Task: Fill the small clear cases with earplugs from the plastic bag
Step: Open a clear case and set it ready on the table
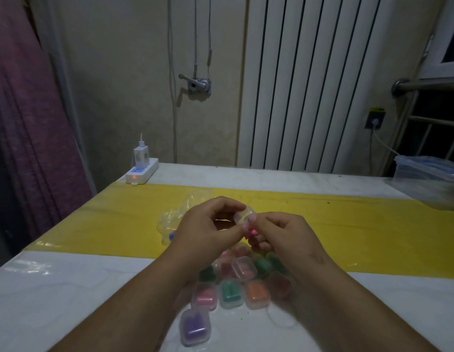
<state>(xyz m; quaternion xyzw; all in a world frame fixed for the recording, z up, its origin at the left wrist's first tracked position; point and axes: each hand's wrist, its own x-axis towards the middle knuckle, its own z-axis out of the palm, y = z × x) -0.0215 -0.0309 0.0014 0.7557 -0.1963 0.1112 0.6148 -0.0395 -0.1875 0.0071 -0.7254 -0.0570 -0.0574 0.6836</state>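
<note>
Hands meet in the middle of the frame, over the yellow band (360, 232) that crosses the white table (68, 288). I see the left hand (204, 231) pinching a small clear plastic case (244, 215) between thumb and fingertips, its lid seemingly swung open. The right hand (284, 235) has its fingers curled, nipping a pink foam earplug (252, 232) just beneath the case. In this dim light I cannot tell whether the plug touches it.

Left of the left hand, a crumpled clear plastic bag (171, 221) lies on the yellow band. At lower centre, under the wrists, a cluster of closed clear cases (231, 292) holds pink, green, orange and red plugs, packed side by side. One case with purple plugs (195, 326) sits slightly apart, nearer the bottom edge.

A white power strip (142, 171) rests at the table's far left corner, and a lidded clear tub (429, 174) stands at the right edge.
</note>
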